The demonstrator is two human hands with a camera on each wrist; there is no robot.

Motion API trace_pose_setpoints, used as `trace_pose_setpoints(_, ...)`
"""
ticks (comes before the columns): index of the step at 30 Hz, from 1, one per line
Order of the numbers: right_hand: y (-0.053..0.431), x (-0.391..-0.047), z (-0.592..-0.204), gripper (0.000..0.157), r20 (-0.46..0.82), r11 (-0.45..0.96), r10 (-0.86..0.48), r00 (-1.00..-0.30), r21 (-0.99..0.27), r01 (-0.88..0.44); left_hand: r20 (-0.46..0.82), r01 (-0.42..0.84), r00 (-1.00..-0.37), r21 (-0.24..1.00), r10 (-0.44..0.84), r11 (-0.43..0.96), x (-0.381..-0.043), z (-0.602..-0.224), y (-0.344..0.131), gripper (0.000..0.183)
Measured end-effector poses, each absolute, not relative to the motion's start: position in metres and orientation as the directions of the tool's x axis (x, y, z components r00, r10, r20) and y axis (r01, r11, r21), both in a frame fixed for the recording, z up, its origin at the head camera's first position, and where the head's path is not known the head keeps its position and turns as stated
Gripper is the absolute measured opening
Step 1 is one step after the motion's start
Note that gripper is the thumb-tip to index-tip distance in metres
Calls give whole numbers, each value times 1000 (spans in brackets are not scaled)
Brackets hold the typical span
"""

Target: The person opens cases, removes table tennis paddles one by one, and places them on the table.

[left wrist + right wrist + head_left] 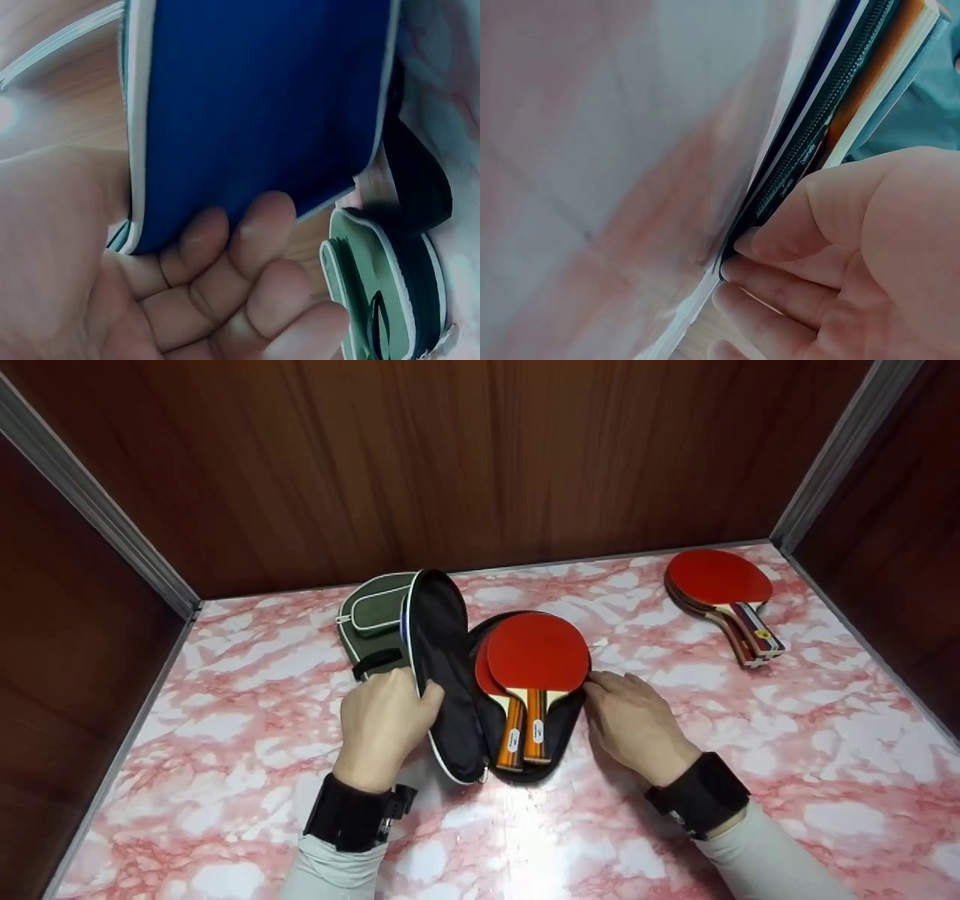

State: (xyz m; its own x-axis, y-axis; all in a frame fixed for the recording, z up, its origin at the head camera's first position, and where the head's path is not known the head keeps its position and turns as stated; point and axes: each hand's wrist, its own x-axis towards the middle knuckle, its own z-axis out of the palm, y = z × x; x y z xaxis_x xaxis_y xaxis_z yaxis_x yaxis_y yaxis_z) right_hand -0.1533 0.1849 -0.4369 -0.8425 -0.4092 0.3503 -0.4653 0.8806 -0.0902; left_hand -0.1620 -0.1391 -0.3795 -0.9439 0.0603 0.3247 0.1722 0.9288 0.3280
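A table tennis paddle case lies unzipped, its black-lined lid [446, 682] standing up at the left and its base [561, 739] flat on the table. My left hand [386, 720] grips the lid's white-piped edge, thumb on the lining and curled fingers on the blue outer face [262, 97]. Inside the base rest two red paddles with striped handles, the upper paddle [540, 652] overlapping the lower paddle [512, 739]. At the base's right edge, my right hand [637, 724] pinches the rim by the zipper [840, 82] between thumb and fingers.
Behind my left hand lies a green case [379, 611] with white piping and a front pocket. Stacked red paddles [716, 577] sit at the back right of the pink marbled table [750, 750]. Brown wood-look panels [480, 465] enclose the back and both sides.
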Motion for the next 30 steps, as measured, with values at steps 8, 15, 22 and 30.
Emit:
trace_pose_setpoints(8, 184, -154, -435, 34, 317, 876, -416, -852, -111, -469, 240, 134, -969, 304, 60, 943, -160, -380, -148, 42)
trace_pose_setpoints(15, 189, -160, -435, 34, 284, 872, -407, -868, -162, -462, 206, 178, -971, 282, 121, 943, -158, -377, -147, 43)
trace_pose_setpoints(22, 188, -159, -427, 22, 342, 874, -382, -858, -168, -456, 189, 196, -971, 291, 145, 936, -157, -374, -145, 43)
trace_pose_setpoints(30, 149, -139, -416, 26, 450, 880, -321, -833, -183, -438, 188, 203, -970, 288, 153, 936, -159, -374, -144, 43)
